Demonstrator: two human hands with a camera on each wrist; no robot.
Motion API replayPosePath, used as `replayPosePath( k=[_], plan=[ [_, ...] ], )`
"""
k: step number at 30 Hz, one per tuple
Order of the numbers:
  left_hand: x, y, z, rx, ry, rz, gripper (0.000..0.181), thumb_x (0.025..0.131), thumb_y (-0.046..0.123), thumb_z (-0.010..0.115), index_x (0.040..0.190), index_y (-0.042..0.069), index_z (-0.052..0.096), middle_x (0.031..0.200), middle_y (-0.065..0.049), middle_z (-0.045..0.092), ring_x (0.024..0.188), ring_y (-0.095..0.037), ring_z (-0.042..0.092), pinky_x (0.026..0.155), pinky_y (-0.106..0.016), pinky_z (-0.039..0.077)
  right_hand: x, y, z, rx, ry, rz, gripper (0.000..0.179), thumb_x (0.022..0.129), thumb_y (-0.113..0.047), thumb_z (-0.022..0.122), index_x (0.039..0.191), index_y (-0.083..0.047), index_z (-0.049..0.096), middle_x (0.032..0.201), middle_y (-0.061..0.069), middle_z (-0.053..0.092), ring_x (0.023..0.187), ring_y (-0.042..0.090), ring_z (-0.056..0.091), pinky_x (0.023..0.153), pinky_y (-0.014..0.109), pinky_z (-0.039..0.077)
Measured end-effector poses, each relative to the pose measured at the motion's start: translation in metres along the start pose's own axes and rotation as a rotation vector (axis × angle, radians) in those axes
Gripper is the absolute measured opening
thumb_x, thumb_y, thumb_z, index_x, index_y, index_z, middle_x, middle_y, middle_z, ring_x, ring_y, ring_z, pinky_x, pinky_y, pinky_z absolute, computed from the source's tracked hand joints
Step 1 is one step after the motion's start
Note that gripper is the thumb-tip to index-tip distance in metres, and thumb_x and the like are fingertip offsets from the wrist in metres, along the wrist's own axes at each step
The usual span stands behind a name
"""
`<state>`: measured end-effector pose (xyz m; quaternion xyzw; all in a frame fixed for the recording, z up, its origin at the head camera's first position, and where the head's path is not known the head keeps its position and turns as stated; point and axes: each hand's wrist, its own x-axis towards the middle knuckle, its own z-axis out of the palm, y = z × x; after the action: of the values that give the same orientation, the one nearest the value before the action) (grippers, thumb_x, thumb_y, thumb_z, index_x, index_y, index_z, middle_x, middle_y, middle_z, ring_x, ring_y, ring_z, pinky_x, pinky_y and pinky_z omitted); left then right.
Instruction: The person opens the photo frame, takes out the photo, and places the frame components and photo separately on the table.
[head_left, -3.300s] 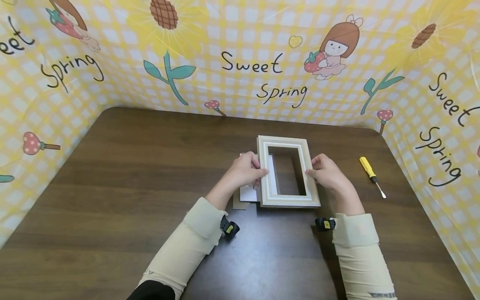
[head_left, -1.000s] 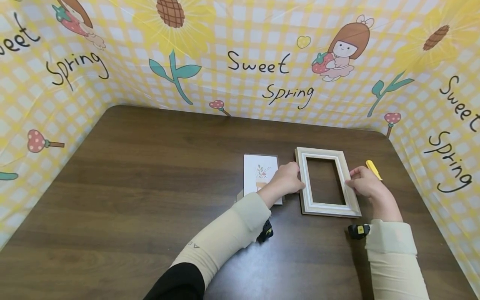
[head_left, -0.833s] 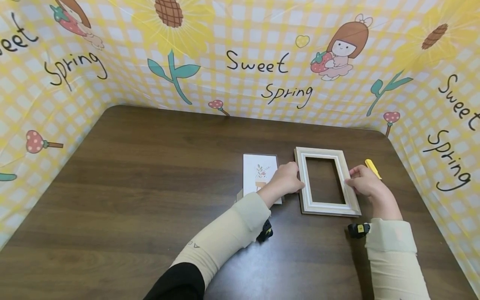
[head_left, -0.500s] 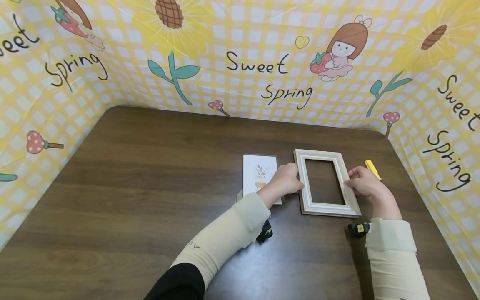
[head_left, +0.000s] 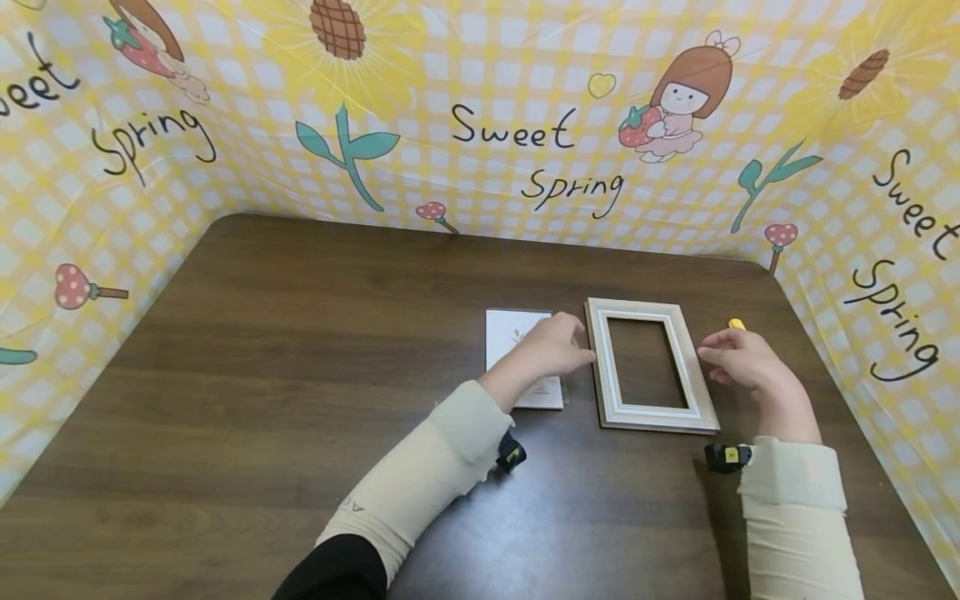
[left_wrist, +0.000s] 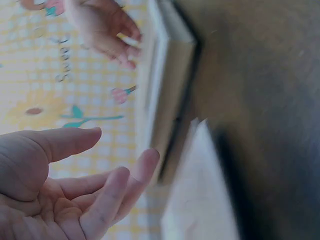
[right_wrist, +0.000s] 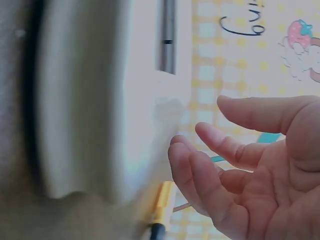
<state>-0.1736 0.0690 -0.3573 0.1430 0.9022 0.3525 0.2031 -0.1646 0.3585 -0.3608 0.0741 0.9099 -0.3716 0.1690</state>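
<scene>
A cream-white picture frame (head_left: 652, 417) lies flat on the table, its opening showing bare wood. Just off its left side is my left hand (head_left: 543, 348), fingers loosely bent and holding nothing; the left wrist view shows this hand (left_wrist: 75, 190) apart from the frame (left_wrist: 172, 75). On the other side my right hand (head_left: 746, 362) is also apart from the frame, fingers relaxed. In the right wrist view, nothing lies between the thumb and fingers of that hand (right_wrist: 245, 170). A white card with a plant print (head_left: 543, 396) lies under my left hand and forearm, partly hidden.
Behind my right hand lies a screwdriver with a yellow handle (head_left: 737, 323), mostly hidden. The brown wooden table (head_left: 262, 375) extends to the left. A yellow checked cloth (head_left: 480, 50) stands around its back and sides.
The frame moved right off the card and was set on the table. Since half a second ago, both hands have let go of it, the left drawing left and the right drawing right.
</scene>
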Motion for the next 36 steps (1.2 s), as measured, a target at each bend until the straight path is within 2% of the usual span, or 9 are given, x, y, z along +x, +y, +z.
replayPosePath(
  k=[3, 5, 10, 13, 17, 21, 29, 33, 36],
  plan=[
    [-0.010, -0.006, -0.017, -0.084, 0.026, -0.004, 0.049, 0.098, 0.027, 0.063, 0.140, 0.005, 0.053, 0.122, -0.011, 0.067, 0.104, -0.023, 0.066, 0.086, -0.036, 0.055, -0.007, -0.007, -0.003, 0.005, 0.037, -0.023, 0.040, 0.102, -0.016, 0.051, 0.126, 0.016, 0.044, 0.093, 0.004, 0.065, 0.067, 0.004, 0.059, 0.063, 0.021, 0.052],
    [-0.017, -0.011, -0.030, -0.095, 0.071, -0.002, 0.048, 0.098, 0.028, 0.062, 0.139, 0.005, 0.054, 0.121, -0.011, 0.067, 0.104, -0.023, 0.066, 0.087, -0.037, 0.055, -0.011, -0.013, -0.005, 0.030, 0.051, -0.038, 0.041, 0.103, -0.018, 0.049, 0.127, 0.014, 0.044, 0.091, 0.000, 0.064, 0.069, 0.003, 0.058, 0.064, 0.021, 0.053],
    [-0.031, -0.029, -0.057, -0.109, 0.181, -0.040, 0.041, 0.099, 0.028, 0.061, 0.133, 0.004, 0.060, 0.120, -0.012, 0.067, 0.106, -0.025, 0.065, 0.091, -0.040, 0.054, -0.016, -0.028, -0.007, 0.123, 0.059, -0.074, 0.042, 0.104, -0.021, 0.046, 0.131, 0.012, 0.041, 0.081, -0.019, 0.061, 0.070, -0.001, 0.059, 0.067, 0.017, 0.054],
    [-0.040, -0.041, -0.068, -0.143, 0.210, -0.075, 0.038, 0.100, 0.027, 0.059, 0.129, 0.004, 0.062, 0.115, -0.012, 0.067, 0.098, -0.024, 0.068, 0.085, -0.039, 0.055, -0.017, -0.038, -0.003, 0.172, 0.067, -0.096, 0.042, 0.105, -0.020, 0.047, 0.131, 0.012, 0.042, 0.077, -0.024, 0.060, 0.069, -0.002, 0.059, 0.067, 0.016, 0.053],
    [-0.050, -0.053, -0.077, -0.168, 0.239, -0.114, 0.035, 0.100, 0.029, 0.058, 0.125, 0.004, 0.064, 0.112, -0.011, 0.068, 0.094, -0.024, 0.068, 0.083, -0.038, 0.054, -0.015, -0.053, 0.009, 0.223, 0.073, -0.124, 0.042, 0.104, -0.020, 0.048, 0.131, 0.012, 0.043, 0.077, -0.022, 0.061, 0.069, -0.002, 0.059, 0.067, 0.016, 0.053],
    [-0.055, -0.062, -0.077, -0.183, 0.255, -0.157, 0.035, 0.100, 0.030, 0.059, 0.123, 0.005, 0.065, 0.108, -0.012, 0.068, 0.093, -0.027, 0.067, 0.082, -0.038, 0.053, -0.012, -0.068, 0.023, 0.266, 0.067, -0.150, 0.043, 0.104, -0.022, 0.050, 0.132, 0.010, 0.044, 0.078, -0.021, 0.062, 0.071, -0.001, 0.060, 0.068, 0.016, 0.052],
    [-0.050, -0.075, -0.061, -0.146, 0.280, -0.257, 0.029, 0.099, 0.030, 0.060, 0.112, 0.005, 0.069, 0.103, -0.012, 0.068, 0.090, -0.025, 0.060, 0.072, -0.033, 0.049, -0.004, -0.105, 0.054, 0.350, 0.031, -0.215, 0.039, 0.103, -0.017, 0.052, 0.129, 0.012, 0.048, 0.081, -0.012, 0.062, 0.072, 0.001, 0.061, 0.068, 0.015, 0.052],
    [-0.048, -0.080, -0.054, -0.111, 0.275, -0.316, 0.028, 0.099, 0.030, 0.060, 0.108, 0.005, 0.070, 0.103, -0.012, 0.067, 0.091, -0.026, 0.059, 0.072, -0.034, 0.048, 0.000, -0.116, 0.070, 0.381, 0.010, -0.211, 0.035, 0.102, -0.012, 0.053, 0.127, 0.012, 0.049, 0.083, -0.007, 0.063, 0.070, 0.002, 0.059, 0.067, 0.014, 0.052],
    [-0.046, -0.083, -0.049, -0.103, 0.259, -0.345, 0.028, 0.098, 0.030, 0.061, 0.107, 0.004, 0.070, 0.101, -0.012, 0.067, 0.090, -0.026, 0.060, 0.071, -0.033, 0.047, 0.004, -0.119, 0.082, 0.361, -0.019, -0.189, 0.035, 0.103, -0.013, 0.051, 0.128, 0.010, 0.050, 0.092, 0.002, 0.064, 0.073, 0.007, 0.060, 0.071, 0.017, 0.052]
  ],
)
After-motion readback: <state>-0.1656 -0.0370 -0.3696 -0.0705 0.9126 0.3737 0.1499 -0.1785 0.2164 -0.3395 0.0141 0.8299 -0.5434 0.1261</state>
